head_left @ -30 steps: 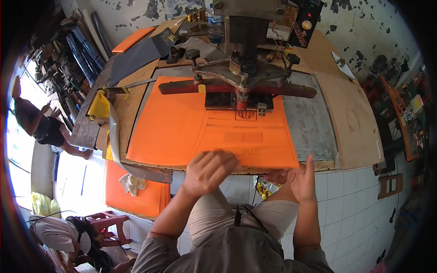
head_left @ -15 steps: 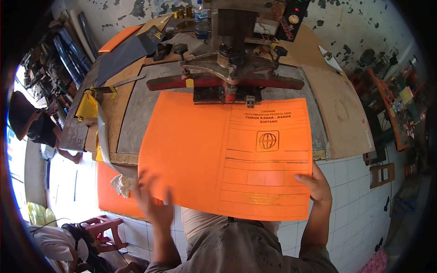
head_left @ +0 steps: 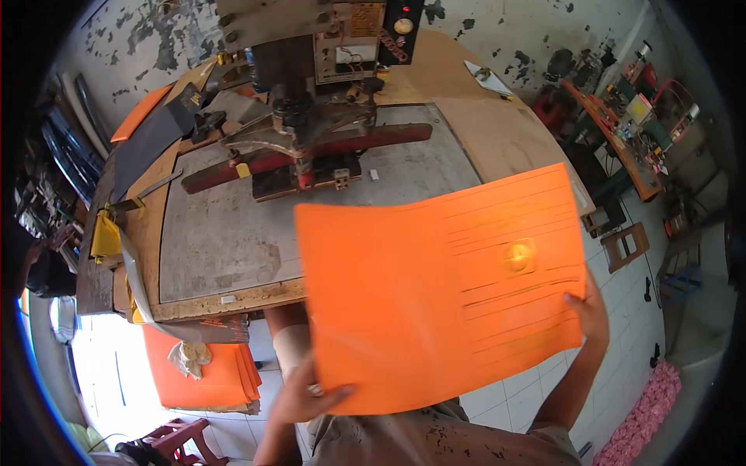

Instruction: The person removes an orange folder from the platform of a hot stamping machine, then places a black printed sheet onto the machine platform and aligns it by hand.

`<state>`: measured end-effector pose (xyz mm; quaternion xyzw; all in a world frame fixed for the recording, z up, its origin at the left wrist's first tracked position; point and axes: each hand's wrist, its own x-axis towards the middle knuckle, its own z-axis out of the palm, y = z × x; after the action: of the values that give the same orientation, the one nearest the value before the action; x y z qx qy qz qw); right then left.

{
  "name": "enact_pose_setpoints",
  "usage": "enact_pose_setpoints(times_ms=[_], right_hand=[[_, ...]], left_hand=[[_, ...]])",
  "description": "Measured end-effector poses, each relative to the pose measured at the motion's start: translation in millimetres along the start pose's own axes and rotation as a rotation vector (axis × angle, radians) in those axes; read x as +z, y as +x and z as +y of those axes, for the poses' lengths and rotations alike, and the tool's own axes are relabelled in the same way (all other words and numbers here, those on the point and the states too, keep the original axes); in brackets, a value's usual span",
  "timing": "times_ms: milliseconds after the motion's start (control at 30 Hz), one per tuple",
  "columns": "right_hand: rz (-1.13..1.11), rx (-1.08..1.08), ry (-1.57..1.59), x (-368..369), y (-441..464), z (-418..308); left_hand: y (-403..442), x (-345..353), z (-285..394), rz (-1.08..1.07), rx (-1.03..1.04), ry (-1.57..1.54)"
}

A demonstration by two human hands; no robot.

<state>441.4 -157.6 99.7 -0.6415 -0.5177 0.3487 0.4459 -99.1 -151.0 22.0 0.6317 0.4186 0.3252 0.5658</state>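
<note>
A large orange card cover (head_left: 381, 303) is held up in front of me, tilted, its right side higher. Its right half bears printed lines and a shiny gold emblem. My left hand (head_left: 305, 394) grips the lower left corner, thumb on top and a ring on one finger. At the right edge my right hand (head_left: 592, 312) pinches the cover, thumb on the face, the other fingers hidden behind it. Beyond the cover stands a stamping press (head_left: 299, 147) with a red crossbar, above a grey metal bed (head_left: 225, 248).
An orange card stack (head_left: 171, 380) sits low at the left, a crumpled cloth (head_left: 189, 359) on it. Foil strip (head_left: 134, 268) hangs off the table's left side. A cluttered side bench (head_left: 622, 140) and a wooden stool (head_left: 624, 247) are at the right.
The cover has come away from the press toward me and right, and now tilts. My left hand, off the cover's face before, has closed on its lower left corner. My view has turned right.
</note>
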Motion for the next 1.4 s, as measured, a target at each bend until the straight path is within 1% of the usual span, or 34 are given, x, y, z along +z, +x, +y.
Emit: enact_pose_setpoints(times_ms=[33, 67, 100, 200, 267, 333, 367, 433, 467, 533, 567, 600, 633, 667, 700, 733, 767, 800, 833, 867, 900, 933, 967, 1033, 1067, 1100, 1133, 1167, 1200, 1233, 1300, 1333, 1400], right_hand=[[0.038, -0.037, -0.014, -21.6, -0.1, 1.1], [0.071, -0.065, -0.084, -50.7, 3.4, 7.5], [0.104, -0.091, -0.154, -77.6, 7.0, 12.4], [0.309, -0.062, -0.132, -124.9, 12.4, -3.7], [0.341, -0.044, -0.023, -155.3, 17.1, 0.5], [0.321, -0.031, 0.089, -177.6, 28.3, 3.7], [0.336, -0.054, 0.139, -184.0, 37.2, 5.8], [0.368, -0.099, 0.244, -190.7, 59.4, 13.9], [0.408, -0.109, 0.320, -191.0, 74.3, 19.1], [0.484, -0.136, 0.469, -190.7, 119.3, 33.1], [0.524, -0.178, 0.481, -193.1, 153.4, 47.7], [0.562, -0.216, 0.492, -198.9, 193.8, 71.4], [0.487, -0.270, 0.517, -210.4, 240.2, 104.8], [0.533, -0.241, 0.506, -176.8, 268.1, 93.5], [0.559, -0.094, 0.581, -128.0, 281.4, 59.9], [0.531, -0.174, 0.510, -131.6, 341.3, 109.7], [0.463, -0.160, 0.600, -110.7, 383.9, 134.1], [0.393, -0.150, 0.693, -89.3, 414.0, 138.9], [0.380, -0.139, 0.746, -66.9, 431.3, 129.3], [0.365, -0.122, 0.801, -37.3, 445.7, 119.7], [0.350, -0.104, 0.857, -10.4, 458.8, 109.8], [0.388, -0.102, 0.846, 9.6, 470.3, 100.4], [0.428, -0.100, 0.833, 26.2, 480.1, 89.9], [0.472, -0.121, 0.803, 57.8, 494.5, 69.4], [0.477, -0.146, 0.786, 72.4, 499.9, 57.7], [0.481, -0.171, 0.766, 87.2, 505.3, 47.0], [0.509, -0.180, 0.738, 105.1, 512.4, 37.5], [0.539, -0.189, 0.712, 124.4, 518.4, 28.7], [0.569, -0.196, 0.686, 136.5, 526.6, 24.5], [0.503, -0.189, 0.699, 142.6, 543.7, 29.8], [0.371, -0.171, 0.722, 148.4, 579.5, 49.8], [0.264, -0.098, 0.775, 145.8, 584.2, 49.3], [0.042, 0.054, 0.872, 144.4, 591.0, 50.1]], left_hand=[[23.3, 28.8, -2.7, -0.008, 0.219, 0.029], [33.6, 50.5, 5.0, -0.084, 0.076, 0.032], [50.6, 71.5, 10.5, -0.159, 0.014, 0.084], [120.0, 109.6, 62.3, -0.412, -0.156, 0.257], [166.4, 141.2, 43.3, -0.060, 0.543, 0.116], [216.3, 147.3, 65.1, -0.061, 0.435, -0.061], [247.3, 147.2, 70.4, -0.041, 0.489, -0.062], [291.6, 132.5, 105.0, -0.093, 0.428, -0.332], [300.9, 121.9, 129.3, -0.163, 0.304, -0.600], [330.3, 111.9, 131.4, -0.023, 0.457, -0.957], [340.0, 106.8, 132.1, 0.051, 0.540, -1.136], [338.0, 102.6, 131.9, 0.120, 0.565, -1.031], [327.2, 99.3, 127.9, 0.189, 0.584, -0.924], [313.9, 94.6, 122.3, 0.256, 0.602, -0.815], [294.0, 87.0, 111.7, 0.211, 0.540, -0.620], [268.3, 77.9, 98.0, 0.170, 0.477, -0.426], [239.1, 71.4, 84.9, 0.052, 0.433, -0.414], [209.3, 62.5, 72.1, -0.067, 0.394, -0.398], [177.8, 46.0, 57.6, -0.122, 0.291, -0.236], [152.7, 20.8, 46.1, -0.225, 0.340, 0.055], [121.7, 7.8, 45.3, -0.265, 0.207, -0.164], [90.8, -12.2, 43.5, -0.246, 0.099, -0.219], [62.2, -35.6, 32.3, -0.174, 0.144, -0.094], [1.9, -73.6, 9.7, 0.024, 0.078, -0.381], [-18.7, -95.9, 3.5, 0.117, 0.142, -0.285], [-52.1, -115.8, -26.7, 0.420, 0.209, -0.210], [-51.2, -134.3, -1.3, 0.469, 0.183, -0.126], [-47.8, -141.0, 20.8, 0.523, 0.211, -0.061], [-48.7, -153.7, 26.4, 0.655, 0.227, -0.015], [-44.6, -170.2, 35.9, 0.673, 0.189, 0.041], [-25.9, -195.0, 47.4, 0.733, 0.206, 0.203], [-12.1, -205.3, 52.3, 0.702, 0.238, 0.223], [17.3, -220.7, 65.6, 0.679, 0.202, 0.343]])
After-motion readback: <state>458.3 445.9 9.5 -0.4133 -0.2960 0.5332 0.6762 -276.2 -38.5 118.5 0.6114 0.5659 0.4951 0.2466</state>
